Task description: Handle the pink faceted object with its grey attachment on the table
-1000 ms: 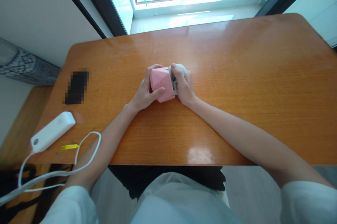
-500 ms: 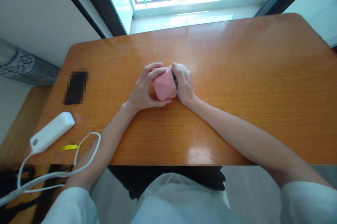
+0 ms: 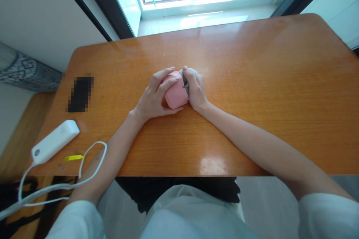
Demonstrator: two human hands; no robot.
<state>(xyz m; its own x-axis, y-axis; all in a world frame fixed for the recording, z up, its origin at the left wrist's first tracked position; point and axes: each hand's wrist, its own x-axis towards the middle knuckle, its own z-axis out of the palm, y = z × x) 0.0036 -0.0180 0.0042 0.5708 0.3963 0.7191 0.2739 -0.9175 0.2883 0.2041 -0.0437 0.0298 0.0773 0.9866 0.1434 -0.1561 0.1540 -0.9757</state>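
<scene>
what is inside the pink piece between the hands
Its inside cannot be seen: only outer faces of the pink piece show, partly covered by the left hand. Beside it, the right hand partly hides a grey-white piece.

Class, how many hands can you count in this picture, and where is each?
2. The left hand curves around a pink faceted object; the right hand, just to its right, grips a partly hidden grey-white object. Both hands show plainly.

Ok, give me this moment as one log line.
left hand: cupped around pink block, grip unclear | right hand: holding grey-white object beside it | on table: white corded device
</scene>
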